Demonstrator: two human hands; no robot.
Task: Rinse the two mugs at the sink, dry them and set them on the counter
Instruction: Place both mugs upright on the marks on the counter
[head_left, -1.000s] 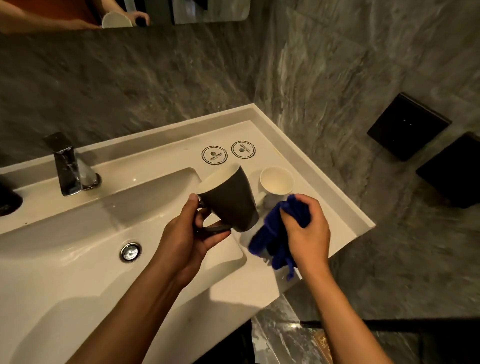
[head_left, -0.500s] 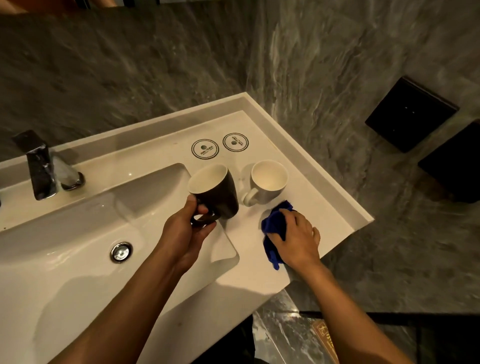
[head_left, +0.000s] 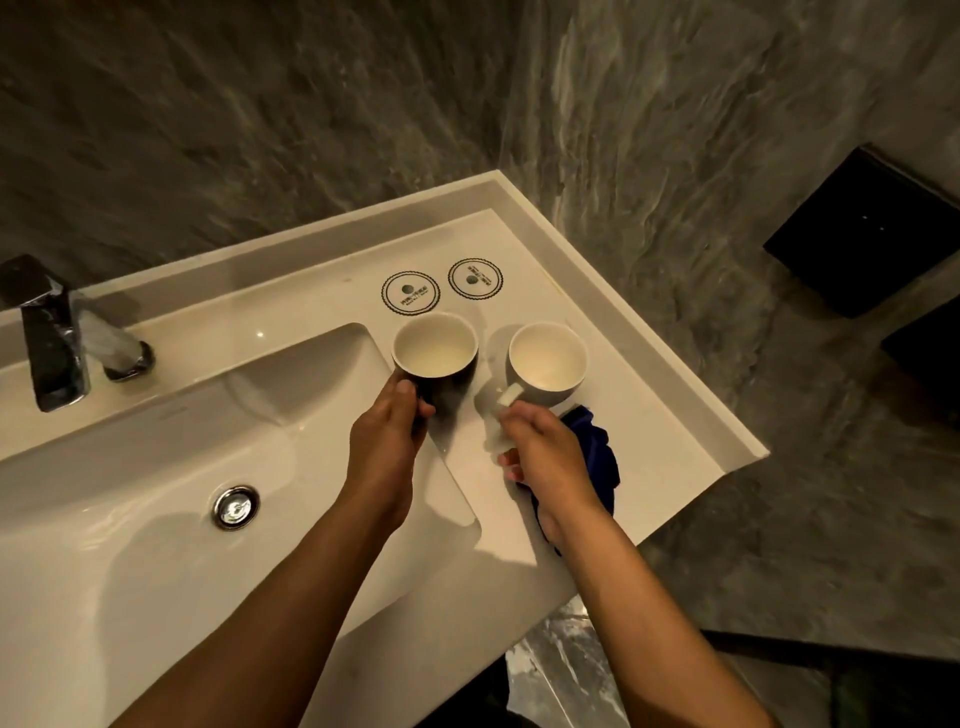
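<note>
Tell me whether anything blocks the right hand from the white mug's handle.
Nothing visible does. The right hand is already at the white mug handle, and the blue cloth lies beside and under the hand, not between them.

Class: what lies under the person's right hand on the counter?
A crumpled blue cloth lies under the right hand, on the white counter. Its middle is hidden by the hand and wrist, so its full shape cannot be seen.
</note>
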